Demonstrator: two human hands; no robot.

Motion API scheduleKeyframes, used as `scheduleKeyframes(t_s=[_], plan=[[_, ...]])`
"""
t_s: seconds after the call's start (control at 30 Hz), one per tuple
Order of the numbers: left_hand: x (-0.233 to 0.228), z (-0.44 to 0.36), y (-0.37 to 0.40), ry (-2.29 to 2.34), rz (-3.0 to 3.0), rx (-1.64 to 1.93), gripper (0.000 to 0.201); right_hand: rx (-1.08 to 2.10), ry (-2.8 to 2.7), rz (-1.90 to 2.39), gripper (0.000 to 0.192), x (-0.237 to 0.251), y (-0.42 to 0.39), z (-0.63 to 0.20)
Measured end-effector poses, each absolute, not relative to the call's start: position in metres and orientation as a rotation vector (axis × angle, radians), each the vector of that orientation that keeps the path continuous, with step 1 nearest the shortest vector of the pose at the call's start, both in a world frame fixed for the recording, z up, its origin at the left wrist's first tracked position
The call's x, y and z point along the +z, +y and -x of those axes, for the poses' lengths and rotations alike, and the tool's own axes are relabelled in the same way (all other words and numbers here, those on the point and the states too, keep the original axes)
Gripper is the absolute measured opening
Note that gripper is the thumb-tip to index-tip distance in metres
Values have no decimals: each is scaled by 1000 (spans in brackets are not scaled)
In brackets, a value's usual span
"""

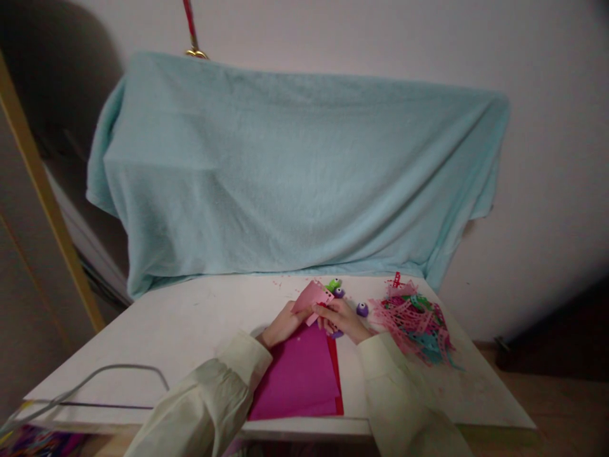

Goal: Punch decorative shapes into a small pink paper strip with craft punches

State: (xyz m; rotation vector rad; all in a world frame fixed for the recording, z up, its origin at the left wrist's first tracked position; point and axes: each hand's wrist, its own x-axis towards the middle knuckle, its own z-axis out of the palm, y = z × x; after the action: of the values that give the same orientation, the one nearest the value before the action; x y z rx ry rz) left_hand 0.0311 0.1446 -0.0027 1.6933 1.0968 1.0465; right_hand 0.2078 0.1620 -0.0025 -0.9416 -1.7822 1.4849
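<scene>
1. The left hand (284,325) pinches the lower left edge of a small pink paper piece (311,297), fingers closed on it
2. The right hand (343,318) grips the same piece from the right, closed, seemingly over a purple punch (336,333); both hands are equally near
3. The piece is held just above the magenta sheets (299,374) on the desk (181,324), tilted up and away
4. More punches (362,309) and a heap of paper scraps (419,324) lie to the right, clear of the hands

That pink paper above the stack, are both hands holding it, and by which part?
Yes. The pink paper is pinched along its lower edge: the left hand grips its lower left, the right hand its lower right corner, above the magenta sheets.
</scene>
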Motion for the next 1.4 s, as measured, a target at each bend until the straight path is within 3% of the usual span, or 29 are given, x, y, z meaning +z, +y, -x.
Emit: scheduleKeyframes(t_s=[0.33,0.63,1.07,1.4], plan=[[-1,-32,144,919,-1676,991,35,1463,-1745,945,45,-7,160,-205],[14,-41,136,813,-1727,1011,54,1342,-1559,920,37,-10,159,-203],[6,-35,139,830,-1635,981,45,1384,-1614,891,30,-12,160,-203],[-5,-32,146,1061,-1683,1063,45,1426,-1648,882,35,-19,168,-199]])
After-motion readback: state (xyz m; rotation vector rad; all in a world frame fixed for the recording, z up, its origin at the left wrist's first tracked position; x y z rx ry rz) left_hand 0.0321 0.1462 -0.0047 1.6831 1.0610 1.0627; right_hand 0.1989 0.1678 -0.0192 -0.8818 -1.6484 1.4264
